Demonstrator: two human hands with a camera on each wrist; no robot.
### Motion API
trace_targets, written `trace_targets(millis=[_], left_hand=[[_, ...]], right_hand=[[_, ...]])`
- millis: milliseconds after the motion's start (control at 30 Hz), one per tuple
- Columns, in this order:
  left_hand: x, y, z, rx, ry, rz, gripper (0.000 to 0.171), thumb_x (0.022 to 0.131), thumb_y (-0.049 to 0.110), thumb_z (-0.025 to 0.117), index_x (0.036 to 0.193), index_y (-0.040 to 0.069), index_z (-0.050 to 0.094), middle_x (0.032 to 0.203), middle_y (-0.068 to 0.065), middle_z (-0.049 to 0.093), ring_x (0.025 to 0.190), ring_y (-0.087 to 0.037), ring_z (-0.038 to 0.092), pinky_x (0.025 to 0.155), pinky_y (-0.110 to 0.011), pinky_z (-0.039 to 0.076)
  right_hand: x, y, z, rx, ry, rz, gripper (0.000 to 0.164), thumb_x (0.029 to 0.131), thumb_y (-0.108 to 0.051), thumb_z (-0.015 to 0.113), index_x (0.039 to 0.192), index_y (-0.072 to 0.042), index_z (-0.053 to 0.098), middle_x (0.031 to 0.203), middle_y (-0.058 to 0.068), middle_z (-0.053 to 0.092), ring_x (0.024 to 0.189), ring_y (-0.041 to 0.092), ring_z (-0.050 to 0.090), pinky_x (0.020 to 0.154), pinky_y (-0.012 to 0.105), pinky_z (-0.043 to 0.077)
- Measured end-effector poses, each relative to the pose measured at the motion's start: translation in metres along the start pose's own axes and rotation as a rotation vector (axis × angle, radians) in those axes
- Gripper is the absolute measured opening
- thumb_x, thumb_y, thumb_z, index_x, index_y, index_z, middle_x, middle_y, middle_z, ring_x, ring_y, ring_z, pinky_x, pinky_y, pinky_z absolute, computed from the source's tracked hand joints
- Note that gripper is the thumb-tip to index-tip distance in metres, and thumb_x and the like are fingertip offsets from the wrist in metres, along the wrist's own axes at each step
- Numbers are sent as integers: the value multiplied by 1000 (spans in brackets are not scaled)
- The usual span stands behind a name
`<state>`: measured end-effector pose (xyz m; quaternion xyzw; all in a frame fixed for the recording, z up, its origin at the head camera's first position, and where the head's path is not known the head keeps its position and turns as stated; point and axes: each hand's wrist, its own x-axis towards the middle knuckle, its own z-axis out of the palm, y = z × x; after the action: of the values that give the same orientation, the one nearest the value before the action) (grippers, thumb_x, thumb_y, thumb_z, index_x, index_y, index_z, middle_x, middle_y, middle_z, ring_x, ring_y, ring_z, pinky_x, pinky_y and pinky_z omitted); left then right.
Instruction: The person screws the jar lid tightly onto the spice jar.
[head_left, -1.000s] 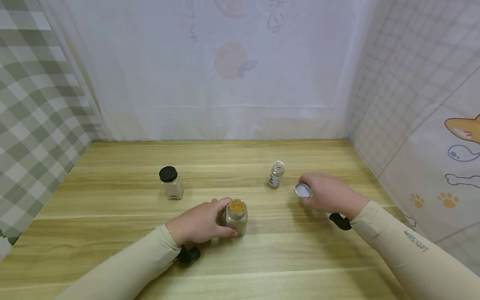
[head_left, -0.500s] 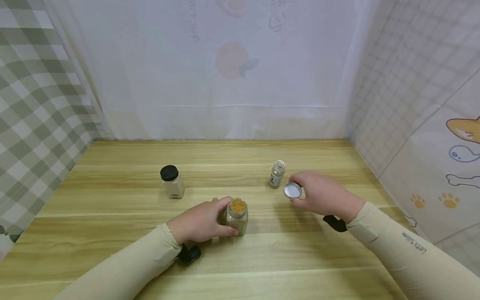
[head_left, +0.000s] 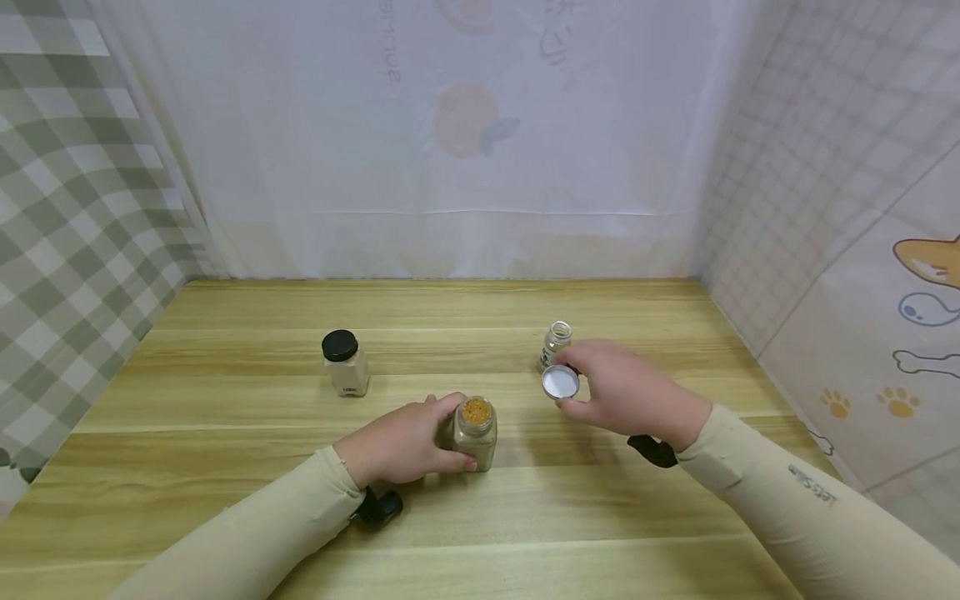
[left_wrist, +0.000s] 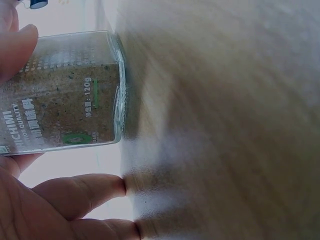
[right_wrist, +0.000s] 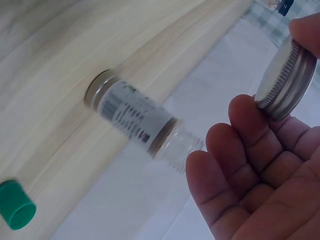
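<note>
On wood table point(head_left: 570, 525), L hand point(head_left: 397, 446) curled rnd open-top jar point(head_left: 480, 454)

R hand point(head_left: 633, 392) pinches metal lid point(head_left: 561, 382) nr sm. bottle point(head_left: 555, 337)

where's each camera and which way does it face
Head: on the head, looking forward and down at the table; left hand, right hand and sleeves show.
Left wrist: on that wrist, looking at the glass jar; left fingers show.
Right wrist: on that wrist, looking at the metal lid and small bottle; right fingers show.
Shared: head and right wrist both show lid and bottle.

The jar point(left_wrist: 75, 95) reads "…ICHIMI", "QUALITY", "120g"; the right sleeve point(head_left: 810, 504), probably "LetsSlim".
</note>
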<state>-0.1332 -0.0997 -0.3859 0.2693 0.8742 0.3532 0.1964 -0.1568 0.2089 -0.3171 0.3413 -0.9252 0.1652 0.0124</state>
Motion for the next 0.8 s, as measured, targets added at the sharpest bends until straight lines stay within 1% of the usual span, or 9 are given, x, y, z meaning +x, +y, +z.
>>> trace_targets(millis=[100,200,467,633,800], left_hand=[[0,1,0,10,3,1,55,90,41,84,136,31,55,121,12,74,134,-23,63,132,-50,20],[-1,1,0,20,7,2,53,90,41,84,134,33,55,118,14,74,133,-23,64,132,-50,21],[-2,1,-1,24,12,12,53,90,41,85,133,32,56,115,15,74,128,-21,67,132,-50,21],[-1,1,0,26,17,10,52,90,42,85,133,33,56,116,13,74,132,-26,65,131,-53,23],[-2,1,0,34,23,-2,53,89,43,85,132,34,56,118,11,74,139,-34,58,129,-54,26]], right_hand=[[3,-4,2,15,2,-22,15,87,-10,77,99,-15,68,92,-11,66,86,7,61,82,32,55],[5,-7,3,21,-3,-34,15,88,-11,78,99,-15,68,92,-11,66,86,8,60,82,32,54],[10,-19,6,1,-33,-11,21,88,-17,81,105,-13,69,93,-9,64,86,11,57,80,31,52],[13,-26,7,0,-35,-10,22,88,-20,81,106,-12,70,94,-8,64,87,15,58,78,29,51],[16,-30,10,-13,-34,-20,23,89,-22,81,107,-12,71,95,-8,66,89,12,56,78,29,51]])
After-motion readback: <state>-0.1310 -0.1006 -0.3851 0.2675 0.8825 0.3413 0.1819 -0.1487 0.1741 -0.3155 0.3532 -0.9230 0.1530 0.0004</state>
